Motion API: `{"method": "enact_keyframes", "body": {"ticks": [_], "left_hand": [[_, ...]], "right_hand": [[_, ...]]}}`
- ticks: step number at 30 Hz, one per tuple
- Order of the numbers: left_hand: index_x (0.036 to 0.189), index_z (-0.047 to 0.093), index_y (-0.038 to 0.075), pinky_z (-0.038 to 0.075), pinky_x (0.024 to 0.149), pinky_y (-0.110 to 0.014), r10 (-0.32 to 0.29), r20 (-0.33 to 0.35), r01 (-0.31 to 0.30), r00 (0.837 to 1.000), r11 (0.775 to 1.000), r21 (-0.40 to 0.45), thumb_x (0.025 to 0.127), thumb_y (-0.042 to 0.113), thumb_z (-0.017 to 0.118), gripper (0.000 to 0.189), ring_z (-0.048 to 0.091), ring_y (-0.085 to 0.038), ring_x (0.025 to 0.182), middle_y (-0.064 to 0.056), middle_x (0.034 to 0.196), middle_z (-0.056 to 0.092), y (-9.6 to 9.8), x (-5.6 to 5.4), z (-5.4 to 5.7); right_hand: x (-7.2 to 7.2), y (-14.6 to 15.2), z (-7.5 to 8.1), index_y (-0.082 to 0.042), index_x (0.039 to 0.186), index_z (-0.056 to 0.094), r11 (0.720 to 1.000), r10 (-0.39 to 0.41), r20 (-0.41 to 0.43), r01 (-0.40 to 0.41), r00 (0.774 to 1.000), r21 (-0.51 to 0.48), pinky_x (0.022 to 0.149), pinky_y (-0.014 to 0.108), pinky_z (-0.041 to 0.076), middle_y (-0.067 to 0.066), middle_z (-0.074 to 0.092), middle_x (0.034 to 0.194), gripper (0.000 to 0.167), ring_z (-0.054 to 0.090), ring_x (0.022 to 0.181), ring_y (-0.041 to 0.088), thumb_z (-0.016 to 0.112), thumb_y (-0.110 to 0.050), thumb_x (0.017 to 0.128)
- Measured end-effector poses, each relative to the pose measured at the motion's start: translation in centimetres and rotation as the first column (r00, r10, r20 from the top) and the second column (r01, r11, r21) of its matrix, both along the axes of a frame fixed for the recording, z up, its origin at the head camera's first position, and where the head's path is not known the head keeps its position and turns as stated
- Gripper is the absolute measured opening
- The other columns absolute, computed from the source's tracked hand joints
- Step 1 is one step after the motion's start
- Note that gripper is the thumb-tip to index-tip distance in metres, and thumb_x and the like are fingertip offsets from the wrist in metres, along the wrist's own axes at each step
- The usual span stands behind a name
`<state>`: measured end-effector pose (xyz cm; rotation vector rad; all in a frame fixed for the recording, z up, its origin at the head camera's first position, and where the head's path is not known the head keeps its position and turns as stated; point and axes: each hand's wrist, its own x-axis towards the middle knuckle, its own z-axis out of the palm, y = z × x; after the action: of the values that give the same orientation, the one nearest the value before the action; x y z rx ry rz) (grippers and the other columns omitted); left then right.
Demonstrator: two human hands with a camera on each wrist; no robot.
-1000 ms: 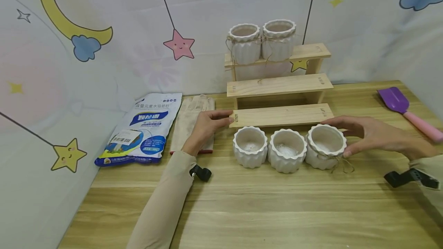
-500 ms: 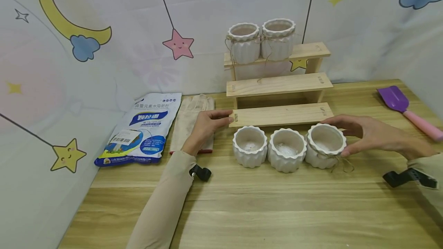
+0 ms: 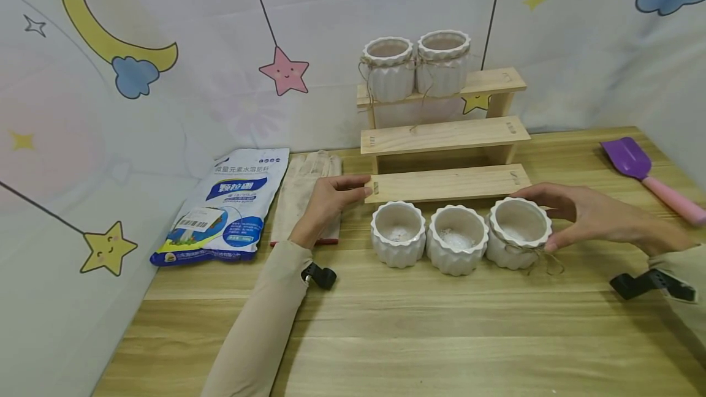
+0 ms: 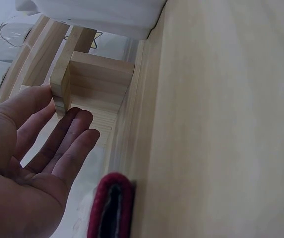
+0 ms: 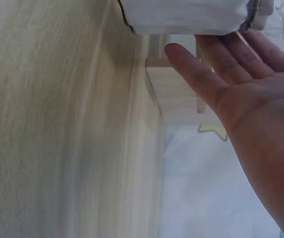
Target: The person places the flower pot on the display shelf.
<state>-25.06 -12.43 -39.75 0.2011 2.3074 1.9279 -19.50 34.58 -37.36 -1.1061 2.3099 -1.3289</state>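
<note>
Three white fluted flower pots stand in a row before a wooden tiered stand (image 3: 447,182): a left pot (image 3: 398,256), a middle pot (image 3: 458,262) and a right pot (image 3: 510,256) with twine round its neck. My left hand (image 3: 331,204) pinches the left end of the stand's lowest board (image 4: 60,84), its other fingers below the board in the left wrist view. My right hand (image 3: 592,216) holds the right pot from its right side, thumb at the front and fingers behind the rim. The right wrist view shows its fingers (image 5: 196,74) against the pot's lower body.
Two more twine-tied pots (image 3: 388,81) stand on the top board. Left of the stand lie work gloves (image 3: 300,201) with a red hem and a blue-white fertilizer bag (image 3: 226,207). A purple shovel (image 3: 629,158) with a pink handle lies at the right.
</note>
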Motion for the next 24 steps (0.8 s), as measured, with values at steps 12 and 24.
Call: {"method": "enact_keyframes", "body": {"ticks": [12, 24], "left_hand": [[0.124, 0.080, 0.005, 0.057, 0.093, -0.029, -0.002, -0.026, 0.002, 1.000, 1.000, -0.015, 0.094, 0.013, 0.084, 0.031, 0.071, -0.017, 0.111, -0.006, 0.121, 0.078, -0.05, 0.00, -0.03], [0.124, 0.080, 0.007, 0.057, 0.094, -0.029, 0.001, -0.024, -0.002, 1.000, 1.000, -0.025, 0.094, 0.015, 0.084, 0.031, 0.070, -0.018, 0.114, -0.003, 0.121, 0.078, -0.02, -0.06, -0.09]], "right_hand": [[0.20, -0.15, -0.06, 0.002, 0.153, 0.047, 1.000, -0.013, 0.000, 0.013, 1.000, -0.007, 0.107, 0.020, 0.045, 0.008, 0.061, 0.145, 0.085, 0.060, 0.131, 0.009, 0.087, 0.013, 0.078], [0.20, -0.11, -0.26, 0.002, 0.150, 0.051, 0.998, -0.056, -0.019, 0.056, 0.998, -0.020, 0.105, 0.021, 0.047, 0.013, 0.062, 0.144, 0.083, 0.061, 0.130, 0.010, 0.087, 0.014, 0.076]]}}
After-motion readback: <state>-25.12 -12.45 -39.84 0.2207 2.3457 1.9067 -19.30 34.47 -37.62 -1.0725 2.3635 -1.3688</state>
